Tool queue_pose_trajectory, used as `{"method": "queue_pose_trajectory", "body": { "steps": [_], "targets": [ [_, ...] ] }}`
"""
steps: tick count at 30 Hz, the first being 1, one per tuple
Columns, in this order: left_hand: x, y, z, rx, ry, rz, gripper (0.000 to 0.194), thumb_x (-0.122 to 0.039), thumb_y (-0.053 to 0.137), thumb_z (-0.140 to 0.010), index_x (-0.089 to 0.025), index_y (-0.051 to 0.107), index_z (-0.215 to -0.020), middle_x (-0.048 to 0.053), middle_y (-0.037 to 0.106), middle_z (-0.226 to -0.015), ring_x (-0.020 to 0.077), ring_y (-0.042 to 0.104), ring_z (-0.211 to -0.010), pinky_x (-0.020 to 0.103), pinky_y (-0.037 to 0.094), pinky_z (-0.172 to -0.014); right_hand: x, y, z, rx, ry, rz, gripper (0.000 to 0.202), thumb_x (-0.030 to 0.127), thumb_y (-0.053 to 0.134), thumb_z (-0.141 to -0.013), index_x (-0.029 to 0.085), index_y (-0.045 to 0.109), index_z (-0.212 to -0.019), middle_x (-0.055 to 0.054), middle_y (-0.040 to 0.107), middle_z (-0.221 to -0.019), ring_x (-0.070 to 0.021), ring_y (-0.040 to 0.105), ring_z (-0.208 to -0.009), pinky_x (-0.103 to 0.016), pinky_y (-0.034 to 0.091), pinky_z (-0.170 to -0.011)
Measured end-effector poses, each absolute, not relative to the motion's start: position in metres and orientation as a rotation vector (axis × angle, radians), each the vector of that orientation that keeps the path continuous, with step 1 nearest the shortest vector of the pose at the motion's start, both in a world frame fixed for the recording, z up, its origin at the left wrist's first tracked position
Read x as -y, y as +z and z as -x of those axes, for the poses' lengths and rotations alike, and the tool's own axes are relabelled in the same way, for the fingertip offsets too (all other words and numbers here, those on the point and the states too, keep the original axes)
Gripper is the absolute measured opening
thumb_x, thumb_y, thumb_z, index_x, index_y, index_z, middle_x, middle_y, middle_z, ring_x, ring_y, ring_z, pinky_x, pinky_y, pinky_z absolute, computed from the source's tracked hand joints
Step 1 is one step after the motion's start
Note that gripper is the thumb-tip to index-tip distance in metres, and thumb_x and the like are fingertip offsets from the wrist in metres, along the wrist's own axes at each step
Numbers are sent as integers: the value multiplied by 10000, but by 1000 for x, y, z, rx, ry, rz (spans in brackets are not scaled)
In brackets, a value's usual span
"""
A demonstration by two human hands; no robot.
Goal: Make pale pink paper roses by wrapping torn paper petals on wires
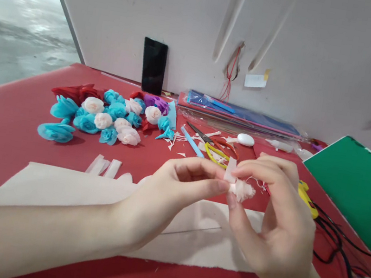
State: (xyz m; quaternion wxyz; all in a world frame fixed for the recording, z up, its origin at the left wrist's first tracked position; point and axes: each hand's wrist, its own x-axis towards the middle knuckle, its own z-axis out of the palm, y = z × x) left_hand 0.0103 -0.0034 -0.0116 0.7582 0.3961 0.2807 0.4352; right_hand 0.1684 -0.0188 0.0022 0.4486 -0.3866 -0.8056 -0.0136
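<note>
Between my two hands is a small pale pink paper flower point(243, 191) with a frayed end pointing right. My left hand point(167, 188) pinches its narrow base between thumb and forefinger. The fingers of my right hand point(271, 218) close around the same flower from the other side, touching a short pale strip point(231, 169) that stands up from the base. Below both hands lies a large pale pink paper sheet point(68, 191). Several cut strips point(112, 169) rest at its far edge. Scissors point(217, 151) with yellow and orange handles lie just beyond my fingertips.
Blue, pink, red and purple paper flowers point(115, 111) cluster at the left. A phone point(153, 66) leans on the wall. Wrapped paper sheets point(242, 115), a blue stick point(192, 142) and scraps lie behind. At right are a yellow glue gun point(307, 200), black cables point(338, 243) and a green board point(356, 194).
</note>
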Motion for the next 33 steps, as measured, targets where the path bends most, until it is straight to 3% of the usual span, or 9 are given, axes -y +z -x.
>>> {"method": "queue_pose_trajectory", "body": {
  "steps": [14, 19, 25, 33],
  "targets": [
    [4, -13, -11, -624, 1024, -969, 61, -175, 730, -815, -211, 738, -768, -71, 704, -773, 60, 610, -777, 131, 483, -736, 22, 0, -167, 1650, 518, 1138, 286, 60, 596, -705, 261, 590, -908, 37, 618, -857, -128, 605, -780, -278, 507, -733],
    [4, -12, -9, -660, 1070, -1153, 52, -176, 720, -825, -225, 729, -809, -51, 714, -859, 106, 637, -845, 195, 506, -786, 19, 0, -170, 1582, 677, 1171, 245, 101, 649, -718, 266, 639, -899, 29, 659, -815, -126, 637, -708, -224, 514, -602],
    [-1, -8, -7, -708, 1186, -1428, 77, -154, 709, -818, -208, 751, -782, -29, 721, -848, 104, 622, -788, 178, 492, -741, 16, 3, -166, 1395, 1004, 1098, 149, 165, 658, -707, 238, 639, -835, 35, 632, -663, -132, 624, -603, -224, 510, -505],
    [0, -7, -7, -765, 1117, -1413, 88, -155, 655, -834, -207, 697, -778, -36, 684, -785, 121, 612, -780, 206, 475, -736, 18, -5, -169, 1315, 1187, 1077, 173, 200, 662, -800, 271, 635, -955, 33, 663, -753, -125, 647, -671, -223, 534, -575]
  ]
}}
